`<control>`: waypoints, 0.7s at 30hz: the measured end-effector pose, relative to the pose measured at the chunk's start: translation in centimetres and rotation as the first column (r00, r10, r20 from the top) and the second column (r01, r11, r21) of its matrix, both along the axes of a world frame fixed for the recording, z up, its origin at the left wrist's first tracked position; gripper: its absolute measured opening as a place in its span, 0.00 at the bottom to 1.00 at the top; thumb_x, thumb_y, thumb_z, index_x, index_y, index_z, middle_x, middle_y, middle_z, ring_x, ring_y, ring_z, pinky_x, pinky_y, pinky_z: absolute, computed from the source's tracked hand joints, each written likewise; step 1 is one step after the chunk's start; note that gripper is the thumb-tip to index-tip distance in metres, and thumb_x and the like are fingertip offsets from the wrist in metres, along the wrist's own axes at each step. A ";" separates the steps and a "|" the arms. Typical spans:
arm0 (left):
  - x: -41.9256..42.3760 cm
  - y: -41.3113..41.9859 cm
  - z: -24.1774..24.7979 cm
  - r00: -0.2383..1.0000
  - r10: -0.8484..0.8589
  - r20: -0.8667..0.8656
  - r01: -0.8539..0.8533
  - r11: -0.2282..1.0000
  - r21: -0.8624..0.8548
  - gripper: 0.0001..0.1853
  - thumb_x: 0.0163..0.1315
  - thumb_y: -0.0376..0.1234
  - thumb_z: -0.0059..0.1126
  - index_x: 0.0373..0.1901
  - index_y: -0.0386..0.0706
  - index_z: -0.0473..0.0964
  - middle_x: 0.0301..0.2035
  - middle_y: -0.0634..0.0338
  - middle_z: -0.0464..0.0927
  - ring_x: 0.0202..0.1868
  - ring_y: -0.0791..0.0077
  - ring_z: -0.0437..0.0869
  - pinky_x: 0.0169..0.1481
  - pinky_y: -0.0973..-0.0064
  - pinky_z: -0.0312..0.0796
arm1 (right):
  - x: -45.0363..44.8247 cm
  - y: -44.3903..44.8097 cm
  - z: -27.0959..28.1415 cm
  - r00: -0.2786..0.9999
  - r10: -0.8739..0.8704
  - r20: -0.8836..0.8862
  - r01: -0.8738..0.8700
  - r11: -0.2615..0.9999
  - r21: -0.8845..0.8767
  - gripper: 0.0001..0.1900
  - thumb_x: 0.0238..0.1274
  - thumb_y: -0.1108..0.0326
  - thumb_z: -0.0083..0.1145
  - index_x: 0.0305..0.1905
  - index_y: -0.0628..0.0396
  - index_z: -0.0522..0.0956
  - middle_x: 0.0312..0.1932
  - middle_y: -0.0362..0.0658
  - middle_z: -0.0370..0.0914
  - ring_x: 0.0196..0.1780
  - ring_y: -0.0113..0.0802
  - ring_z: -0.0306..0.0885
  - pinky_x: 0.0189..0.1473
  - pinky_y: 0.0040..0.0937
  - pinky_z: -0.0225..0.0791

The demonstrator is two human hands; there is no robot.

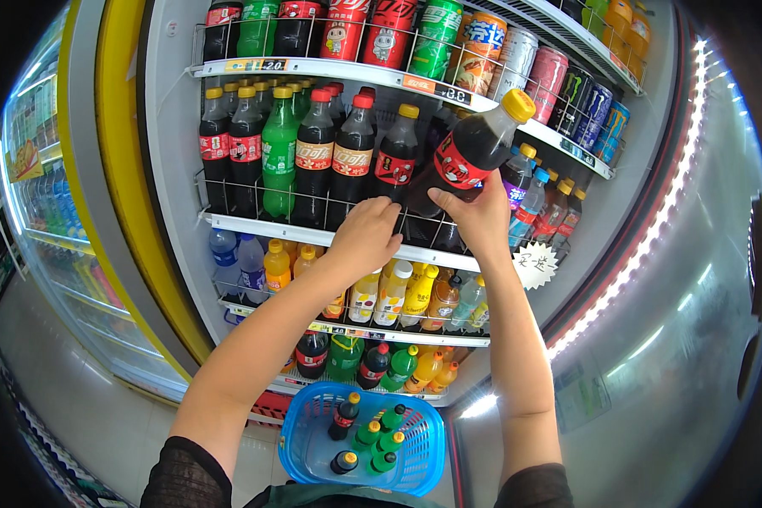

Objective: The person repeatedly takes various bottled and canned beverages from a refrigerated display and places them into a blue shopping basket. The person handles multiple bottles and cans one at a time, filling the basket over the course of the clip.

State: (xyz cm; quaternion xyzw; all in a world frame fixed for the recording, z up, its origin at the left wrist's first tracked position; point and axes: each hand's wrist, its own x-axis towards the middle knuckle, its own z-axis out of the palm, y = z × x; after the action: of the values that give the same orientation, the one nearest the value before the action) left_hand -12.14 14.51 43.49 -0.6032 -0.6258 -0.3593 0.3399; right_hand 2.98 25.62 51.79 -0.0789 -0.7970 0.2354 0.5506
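My right hand (479, 209) is wrapped around the lower part of a cola bottle (460, 159) with a yellow cap and red label. The bottle leans to the upper right in front of the cooler's middle shelf, its base low near the wire guard (317, 206). My left hand (368, 228) has its fingers curled over that guard, thumb in front; its fingertips are partly hidden. Just behind them stands another yellow-capped cola bottle (397, 152). Left of it are red-capped cola bottles (352, 149) and a green soda bottle (279, 149).
Below, a blue plastic basket (289, 438) holds cola and green soda bottles. Drink cans (387, 35) line the shelf above; juice bottles (390, 295) fill the one below. A handwritten star-shaped sign (534, 265) hangs at right. The glass door (660, 305) stands open to the right.
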 end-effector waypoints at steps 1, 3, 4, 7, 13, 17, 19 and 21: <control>-0.4 0.5 -0.3 0.998 0.063 -0.010 -0.063 0.995 -0.082 0.23 0.57 0.37 0.66 0.49 0.31 0.76 0.44 0.49 0.77 0.52 0.54 0.79 0.62 0.61 0.68 | 0.1 -0.4 0.3 0.999 -0.038 0.006 0.038 0.999 0.022 0.32 0.44 0.65 0.79 0.56 0.57 0.73 0.45 0.50 0.86 0.48 0.46 0.86 0.51 0.39 0.77; -0.4 1.5 -0.1 0.984 0.173 -0.041 -0.178 0.954 -0.242 0.24 0.57 0.41 0.67 0.49 0.32 0.76 0.44 0.50 0.77 0.52 0.55 0.79 0.62 0.62 0.68 | -0.3 0.0 -0.2 1.000 -0.001 -0.011 0.001 1.000 -0.001 0.32 0.44 0.65 0.79 0.55 0.57 0.73 0.45 0.50 0.86 0.48 0.46 0.86 0.51 0.39 0.77; -0.1 2.0 0.5 0.976 0.217 -0.037 -0.215 0.907 -0.363 0.27 0.57 0.45 0.68 0.50 0.33 0.77 0.45 0.50 0.78 0.54 0.56 0.79 0.65 0.61 0.66 | -0.4 0.4 -0.4 1.000 0.011 -0.019 -0.011 1.000 -0.012 0.32 0.44 0.65 0.79 0.55 0.57 0.73 0.45 0.50 0.86 0.48 0.46 0.86 0.51 0.39 0.77; 0.1 3.1 2.2 0.954 0.299 -0.010 -0.257 0.804 -0.536 0.32 0.59 0.47 0.65 0.55 0.30 0.75 0.50 0.45 0.78 0.57 0.53 0.78 0.70 0.56 0.63 | -1.5 0.9 -0.9 0.999 0.008 -0.031 -0.009 1.000 -0.018 0.32 0.44 0.65 0.79 0.54 0.57 0.73 0.44 0.50 0.86 0.47 0.46 0.86 0.50 0.39 0.77; -1.1 3.2 -0.7 0.970 0.243 -0.029 -0.239 0.913 -0.329 0.29 0.61 0.44 0.64 0.55 0.29 0.74 0.50 0.44 0.78 0.58 0.51 0.78 0.70 0.54 0.63 | -4.3 1.9 -1.7 0.999 0.039 -0.009 -0.039 0.999 0.029 0.31 0.44 0.67 0.78 0.54 0.58 0.72 0.43 0.49 0.84 0.40 0.41 0.83 0.44 0.36 0.75; 0.0 1.3 -0.6 0.981 0.146 0.124 -0.125 0.979 -0.164 0.26 0.58 0.33 0.65 0.55 0.28 0.72 0.54 0.43 0.73 0.60 0.48 0.75 0.66 0.59 0.69 | -6.3 2.9 -2.5 0.993 0.093 0.069 -0.094 0.995 0.014 0.30 0.44 0.65 0.78 0.52 0.59 0.71 0.42 0.51 0.84 0.40 0.46 0.83 0.44 0.38 0.75; -0.2 0.7 -1.2 0.984 0.106 0.146 -0.097 0.993 -0.070 0.25 0.56 0.29 0.65 0.54 0.27 0.72 0.56 0.42 0.70 0.61 0.47 0.74 0.64 0.60 0.71 | -7.5 2.6 -2.6 0.986 0.070 0.150 -0.069 0.998 -0.011 0.30 0.44 0.64 0.78 0.51 0.60 0.71 0.41 0.52 0.84 0.41 0.48 0.84 0.45 0.40 0.75; -0.7 0.7 -1.7 0.993 0.092 0.075 -0.088 0.995 -0.054 0.25 0.56 0.29 0.65 0.55 0.28 0.72 0.59 0.41 0.68 0.62 0.46 0.73 0.66 0.59 0.69 | -8.8 3.0 -3.0 0.974 0.037 0.225 -0.029 0.999 -0.041 0.32 0.44 0.62 0.77 0.54 0.61 0.71 0.41 0.54 0.84 0.44 0.51 0.84 0.46 0.42 0.76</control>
State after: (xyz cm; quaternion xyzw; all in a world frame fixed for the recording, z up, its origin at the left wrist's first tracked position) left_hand -12.85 15.19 41.81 -0.5683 -0.6738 -0.3509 0.3159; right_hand -5.79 28.64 48.78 -0.1021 -0.8509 0.2490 0.4512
